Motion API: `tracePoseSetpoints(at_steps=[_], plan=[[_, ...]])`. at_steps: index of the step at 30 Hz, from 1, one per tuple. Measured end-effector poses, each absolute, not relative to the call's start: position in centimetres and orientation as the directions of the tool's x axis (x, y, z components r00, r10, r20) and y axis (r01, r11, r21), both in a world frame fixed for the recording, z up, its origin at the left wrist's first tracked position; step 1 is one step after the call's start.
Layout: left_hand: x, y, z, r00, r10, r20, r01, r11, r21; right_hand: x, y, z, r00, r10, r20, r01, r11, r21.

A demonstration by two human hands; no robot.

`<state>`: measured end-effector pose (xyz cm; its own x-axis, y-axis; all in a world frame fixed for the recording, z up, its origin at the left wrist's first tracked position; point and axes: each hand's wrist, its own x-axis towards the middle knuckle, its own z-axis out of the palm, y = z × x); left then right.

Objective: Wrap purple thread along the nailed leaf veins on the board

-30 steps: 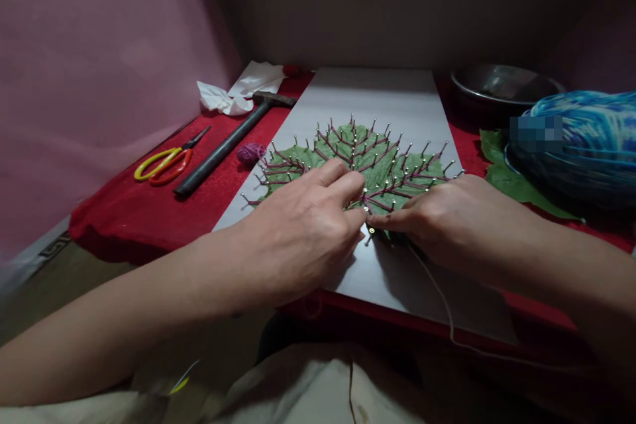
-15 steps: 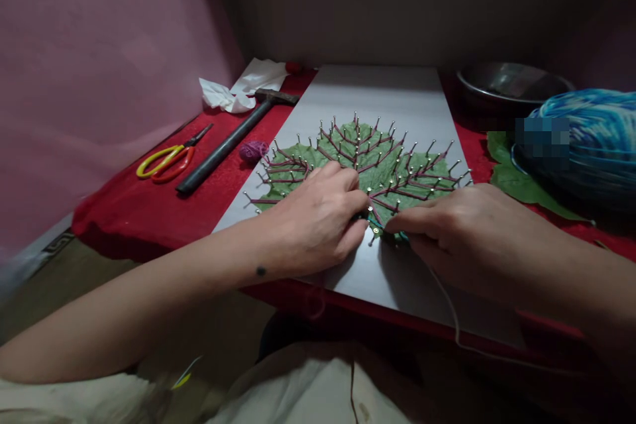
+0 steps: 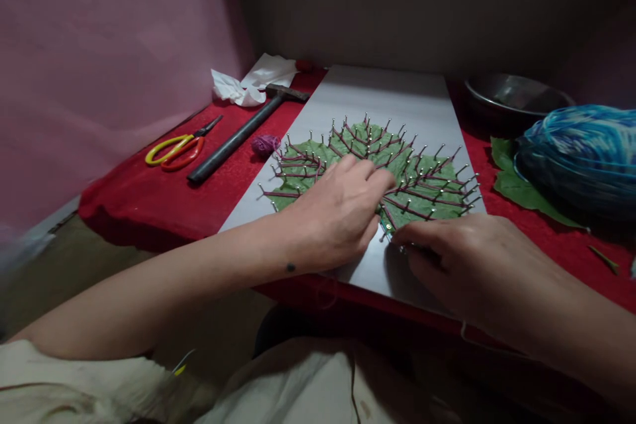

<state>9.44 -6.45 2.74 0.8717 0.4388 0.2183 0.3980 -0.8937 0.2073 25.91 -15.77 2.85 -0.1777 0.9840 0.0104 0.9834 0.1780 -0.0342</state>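
A green leaf (image 3: pixel 308 148) lies on a white board, studded with several upright nails. Purple yarn (image 3: pixel 422 213) runs between the nails along the leaf's veins. My left hand (image 3: pixel 342 209) rests over the lower middle of the leaf with its fingers curled down; its fingertips are hidden, so what they pinch cannot be made out. Just right of it, near the leaf's base, my right hand (image 3: pixel 454 258) is closed in a pinch on blue yarn (image 3: pixel 385 228). A short stretch of this yarn shows by the lowest nails between the hands. A pale strand hangs below my right hand.
On the red cloth (image 3: pixel 144 212) at left lie scissors (image 3: pixel 181 149), a hammer (image 3: pixel 238 136), a purple yarn ball (image 3: pixel 265 145) and crumpled white paper (image 3: pixel 238 87). At right are a metal bowl (image 3: pixel 517 103), a blue yarn skein (image 3: pixel 581 159) and another leaf (image 3: pixel 534 192). The white board (image 3: pixel 382 89) spans the middle.
The view has shifted slightly. My left hand has moved a little up the leaf, its fingers now covering more nails. My right hand has dropped slightly toward the board's near edge, still pinching.
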Motion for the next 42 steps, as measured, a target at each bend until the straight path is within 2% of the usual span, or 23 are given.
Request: tracePoseSetpoints(at_steps=[3, 9, 12, 15, 18, 22, 25, 29, 34, 42], plan=[[8.9, -7.0, 2.6, 0.881, 0.374, 0.291, 0.327, -0.924, 0.198, 25.4, -16.0, 2.8, -0.209, 0.977, 0.033, 0.977, 0.208, 0.038], [8.8, -7.2, 1.8, 0.92, 0.351, 0.172, 0.329, -0.933, 0.146, 24.5, -16.2, 2.2, -0.396, 0.889, 0.231, 0.917, 0.371, 0.146], [8.9, -7.0, 1.8, 0.915, 0.365, 0.169, 0.344, -0.928, 0.142, 24.3, -15.7, 2.1, -0.505, 0.8, 0.325, 0.862, 0.45, 0.233], [8.9, -6.8, 1.9, 0.913, 0.367, 0.18, 0.342, -0.927, 0.155, 24.4, -15.1, 2.2, -0.552, 0.752, 0.359, 0.832, 0.466, 0.301], [9.1, -6.7, 2.0, 0.905, 0.38, 0.19, 0.349, -0.92, 0.178, 25.1, -14.9, 2.3, -0.538, 0.755, 0.374, 0.842, 0.465, 0.272], [9.1, -7.0, 2.1, 0.905, 0.38, 0.193, 0.346, -0.919, 0.189, 26.2, -14.6, 2.1, -0.393, 0.828, 0.4, 0.918, 0.377, 0.122], [8.8, -7.4, 2.1, 0.918, 0.359, 0.171, 0.335, -0.93, 0.154, 26.8, -13.8, 2.1, -0.297, 0.874, 0.384, 0.951, 0.307, 0.038], [8.5, -7.7, 2.0, 0.916, 0.373, 0.149, 0.362, -0.927, 0.096, 27.0, -13.2, 2.2, -0.278, 0.904, 0.325, 0.944, 0.319, -0.08], [8.5, -7.7, 1.9, 0.922, 0.358, 0.146, 0.349, -0.933, 0.086, 26.9, -14.6, 2.2, -0.364, 0.861, 0.356, 0.929, 0.361, 0.075], [8.5, -7.1, 2.1, 0.92, 0.364, 0.145, 0.344, -0.928, 0.145, 24.7, -15.8, 2.8, -0.523, 0.794, 0.31, 0.851, 0.468, 0.237]])
